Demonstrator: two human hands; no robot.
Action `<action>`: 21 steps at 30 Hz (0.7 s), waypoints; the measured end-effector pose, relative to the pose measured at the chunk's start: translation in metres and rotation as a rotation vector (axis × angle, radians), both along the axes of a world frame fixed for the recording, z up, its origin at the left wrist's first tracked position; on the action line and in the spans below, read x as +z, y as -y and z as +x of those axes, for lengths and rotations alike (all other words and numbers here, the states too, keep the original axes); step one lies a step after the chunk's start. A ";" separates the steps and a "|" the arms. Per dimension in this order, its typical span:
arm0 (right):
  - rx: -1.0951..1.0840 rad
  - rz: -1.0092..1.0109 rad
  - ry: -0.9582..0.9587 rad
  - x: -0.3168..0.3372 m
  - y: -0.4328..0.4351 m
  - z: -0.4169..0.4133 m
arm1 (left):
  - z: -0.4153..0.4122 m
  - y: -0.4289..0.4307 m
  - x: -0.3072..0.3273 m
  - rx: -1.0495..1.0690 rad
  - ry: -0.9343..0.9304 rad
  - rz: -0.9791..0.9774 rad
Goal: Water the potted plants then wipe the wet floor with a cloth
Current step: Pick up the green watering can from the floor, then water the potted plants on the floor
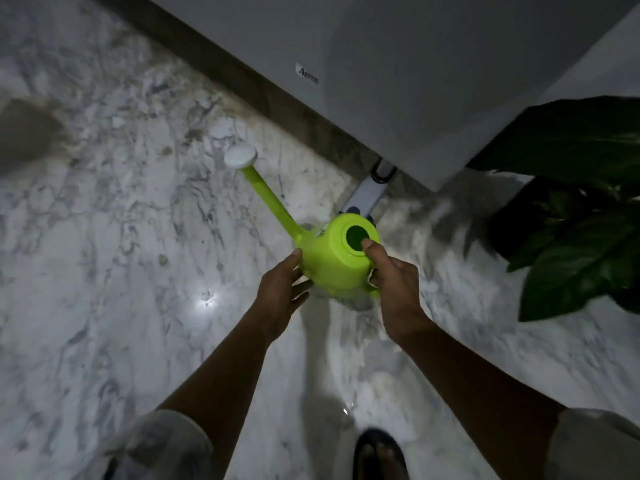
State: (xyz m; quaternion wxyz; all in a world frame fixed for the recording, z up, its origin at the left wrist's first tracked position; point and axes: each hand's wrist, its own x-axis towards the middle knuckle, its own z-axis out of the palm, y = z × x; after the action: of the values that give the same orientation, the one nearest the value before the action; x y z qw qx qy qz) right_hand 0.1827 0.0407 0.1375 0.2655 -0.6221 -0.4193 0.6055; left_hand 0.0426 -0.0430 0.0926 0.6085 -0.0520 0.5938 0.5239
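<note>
A small label point(307, 75) sits on the grey-white panel point(398, 64) at the top; only a slanted capital "A" can be made out, the rest too blurred to read. Below it, a lime-green plastic watering can point(332, 256) is held over the floor point(121, 220) — white marble with grey veining, polished enough to throw back a bright spot of light. The can's body is a smooth rounded drum with a circular fill hole on top; its long straight spout point(268, 199) runs up and to the left, ending in a flat white disc-shaped rose point(240, 156).

The left hand point(280, 289) lies with fingers spread and flat against the can's left side. The right hand point(394, 282) is curled around the handle on the can's right side, thumb pressed on top just beside the fill hole.

Broad, glossy dark green leaves of a potted plant point(581, 216) fill the right edge, near the can but apart from it. A pale metal bracket point(369, 192) shows beneath the panel, behind the can. Light crumpled sleeves point(162, 441) are rolled above the elbows — a foot in a dark sandal point(379, 455) stands at the bottom
</note>
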 end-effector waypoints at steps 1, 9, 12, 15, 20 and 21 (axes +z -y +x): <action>-0.012 -0.004 -0.007 0.023 0.008 0.011 | 0.008 0.007 0.021 -0.018 0.011 0.016; -0.180 0.082 -0.036 0.218 0.070 0.122 | 0.096 0.045 0.209 -0.220 0.101 0.088; -0.257 0.125 -0.032 0.288 0.091 0.172 | 0.141 0.049 0.272 -0.308 0.133 0.108; -0.378 0.183 -0.021 0.347 0.103 0.227 | 0.191 0.042 0.323 -0.404 0.165 0.128; -0.558 0.261 0.049 0.417 0.106 0.317 | 0.277 0.015 0.381 -0.606 0.180 0.202; -0.591 0.273 0.054 0.427 0.105 0.333 | 0.295 0.007 0.390 -0.638 0.180 0.214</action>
State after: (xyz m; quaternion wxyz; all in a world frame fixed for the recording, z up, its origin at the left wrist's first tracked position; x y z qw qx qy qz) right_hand 0.5158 -0.0641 0.5646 0.4997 -0.6912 -0.3050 0.4237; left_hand 0.3379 -0.0504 0.4827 0.7936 0.1544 0.4656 0.3600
